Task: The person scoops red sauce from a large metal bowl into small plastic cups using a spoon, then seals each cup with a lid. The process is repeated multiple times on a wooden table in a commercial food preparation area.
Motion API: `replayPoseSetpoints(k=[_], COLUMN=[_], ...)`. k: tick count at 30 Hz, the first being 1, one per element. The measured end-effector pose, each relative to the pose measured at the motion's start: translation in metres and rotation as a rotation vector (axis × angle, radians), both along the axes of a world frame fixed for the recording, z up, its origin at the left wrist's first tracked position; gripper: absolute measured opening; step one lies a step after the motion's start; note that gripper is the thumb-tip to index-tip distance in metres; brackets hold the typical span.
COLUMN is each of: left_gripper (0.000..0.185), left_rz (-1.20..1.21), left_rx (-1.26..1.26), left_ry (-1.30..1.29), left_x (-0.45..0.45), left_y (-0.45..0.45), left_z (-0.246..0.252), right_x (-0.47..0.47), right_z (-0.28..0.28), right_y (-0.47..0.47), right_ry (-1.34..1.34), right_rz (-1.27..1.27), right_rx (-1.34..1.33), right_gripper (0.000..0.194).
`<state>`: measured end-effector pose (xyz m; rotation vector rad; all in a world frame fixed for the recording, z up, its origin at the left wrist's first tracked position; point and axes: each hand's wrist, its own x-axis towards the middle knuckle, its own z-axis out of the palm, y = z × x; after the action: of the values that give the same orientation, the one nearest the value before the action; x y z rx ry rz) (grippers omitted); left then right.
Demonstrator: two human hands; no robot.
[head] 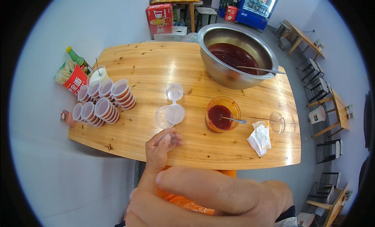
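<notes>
My left hand [164,142], near the table's front edge, holds a small clear plastic round cup or lid [167,142] between thumb and fingers. Just beyond lie an opened hinged sauce cup [175,113] with its round lid [174,92], and another clear round piece [160,118] partly under it. Blurred bare limbs cross the bottom of the view; my right hand cannot be made out among them. Right of the cups stands a plastic tub of dark red sauce [220,117] with a spoon in it. A large steel bowl [234,80] behind holds dark red liquid and a ladle.
At the left stand stacks of lidded sauce cups [107,110], a white tub [98,76], a red container of wooden sticks [76,80] and a green bottle [76,58]. Crumpled tissue [260,139] and a clear lid [277,122] lie right. A wall borders the left side.
</notes>
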<state>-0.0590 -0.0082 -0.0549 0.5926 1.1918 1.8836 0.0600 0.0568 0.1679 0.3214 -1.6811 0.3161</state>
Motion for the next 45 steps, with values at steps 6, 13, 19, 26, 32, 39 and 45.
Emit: replayPoseSetpoints(k=[6,13,19,26,32,39,45], left_gripper=[0.028,0.029,0.029,0.027,0.031,0.027,0.028], left_rz=[0.019,-0.025,-0.021,-0.036,-0.009,-0.074,-0.068], left_rx=[0.022,0.064,0.02,0.011,-0.026,0.021,0.019], left_ry=[-0.008,-0.004,0.015,0.015,0.093,0.063,0.075], left_x=[0.001,-0.001,0.0,-0.001,0.003,-0.001,-0.001], left_y=[0.002,0.002,-0.001,-0.001,0.0,-0.002,-0.002], left_z=[-0.004,0.001,0.003,0.004,0.008,0.007,0.007], right_x=[-0.006,0.019,0.102,0.14,0.154,0.152,0.152], right_z=[-0.002,-0.002,0.015,-0.062,-0.101,-0.124,-0.136], right_y=[-0.013,0.018,0.04,0.066,0.075,0.085,0.089], right_ry=[0.092,0.018,-0.575,-0.563,-0.626,-0.642,-0.686], right_rz=[-0.012,0.058,0.059,-0.506,-0.706,-0.754,-0.798], right_rx=[-0.134,0.075,-0.245,-0.518,-0.599,-0.666,-0.72], right_gripper=[0.025,0.022,0.013,0.022,0.024,0.03,0.033])
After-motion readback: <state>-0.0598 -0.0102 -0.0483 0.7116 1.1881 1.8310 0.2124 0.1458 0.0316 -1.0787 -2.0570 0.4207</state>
